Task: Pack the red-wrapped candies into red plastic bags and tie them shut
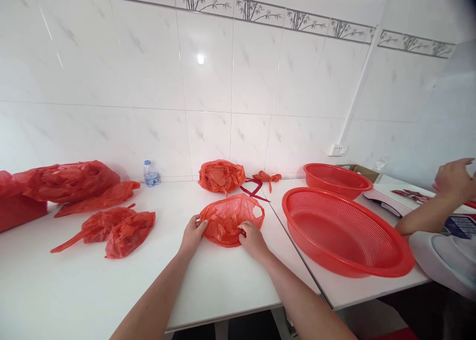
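A red plastic bag [223, 213] lies on the white table in front of me, its mouth spread wide and a handle loop showing at its right. My left hand [193, 233] pinches the bag's left rim between thumb and fingers. At the lower right of the rim, my right hand [253, 238] has its fingers curled on the plastic. What lies inside the bag, if anything, I cannot make out. Just behind it sits a bundled red bag [222, 176], with dark red ribbon strips [255, 189] beside it.
Red bags [70, 181] and two knotted bags [130, 231] lie left, near a water bottle [150, 174]. On the right stand a red perforated basket [334, 265] and a red basin [336, 176]. A co-worker's arm [427, 208] reaches over a scale at far right.
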`<state>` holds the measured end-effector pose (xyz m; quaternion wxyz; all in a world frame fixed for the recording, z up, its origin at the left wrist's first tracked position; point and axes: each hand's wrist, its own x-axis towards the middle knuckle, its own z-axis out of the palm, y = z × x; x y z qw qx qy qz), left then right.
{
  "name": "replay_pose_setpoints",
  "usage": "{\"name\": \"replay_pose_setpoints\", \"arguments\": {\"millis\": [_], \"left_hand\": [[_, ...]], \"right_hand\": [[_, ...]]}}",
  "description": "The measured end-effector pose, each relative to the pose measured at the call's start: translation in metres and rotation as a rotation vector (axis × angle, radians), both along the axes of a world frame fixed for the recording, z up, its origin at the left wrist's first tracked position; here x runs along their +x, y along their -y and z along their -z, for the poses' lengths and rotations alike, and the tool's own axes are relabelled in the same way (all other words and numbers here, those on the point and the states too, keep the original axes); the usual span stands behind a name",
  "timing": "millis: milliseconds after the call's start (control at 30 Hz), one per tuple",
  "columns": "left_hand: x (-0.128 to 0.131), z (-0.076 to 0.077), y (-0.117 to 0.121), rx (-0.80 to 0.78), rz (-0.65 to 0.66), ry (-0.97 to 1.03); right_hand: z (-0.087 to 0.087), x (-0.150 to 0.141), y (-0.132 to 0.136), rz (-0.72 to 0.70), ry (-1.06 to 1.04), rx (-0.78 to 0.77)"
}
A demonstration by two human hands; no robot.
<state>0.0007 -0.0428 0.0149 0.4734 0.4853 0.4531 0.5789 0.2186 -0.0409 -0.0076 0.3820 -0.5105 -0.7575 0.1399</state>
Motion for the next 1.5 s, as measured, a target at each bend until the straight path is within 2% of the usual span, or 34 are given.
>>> {"name": "replay_pose_setpoints", "arguments": {"millis": [167,300,433,567,733,833,1000,1133,1267,1500], "left_hand": [[-0.002,-0.005,-0.008,-0.047,-0.044,-0.023],[-0.005,-0.003,-0.016,-0.104,-0.032,-0.014],[-0.008,-0.003,-0.024,-0.104,0.017,0.057],[-0.007,-0.008,-0.033,-0.119,0.061,0.109],[-0.006,-0.012,-0.034,-0.146,0.035,0.065],[-0.005,-0.012,-0.031,-0.188,-0.021,0.058],[-0.002,-0.009,-0.027,-0.216,-0.075,0.052],[-0.003,-0.003,-0.03,-0.231,-0.086,0.052],[-0.005,0.0,-0.033,-0.272,-0.076,0.056],[0.004,-0.021,-0.021,-0.282,-0.083,0.034]], "right_hand": [[-0.002,0.003,-0.017,-0.031,0.07,0.03],[0.0,0.006,-0.017,-0.071,0.106,0.056],[0.002,0.008,-0.014,-0.086,-0.009,0.074],[0.002,0.011,-0.016,-0.032,-0.14,0.065],[0.009,0.006,-0.016,-0.007,-0.136,0.071],[0.013,-0.004,-0.013,-0.062,-0.059,0.088],[0.013,-0.022,-0.011,-0.233,0.041,0.103],[0.015,-0.029,-0.014,-0.244,0.007,0.064],[0.016,-0.025,-0.016,-0.258,-0.011,0.079],[-0.003,-0.012,-0.009,-0.319,0.055,0.116]]}}
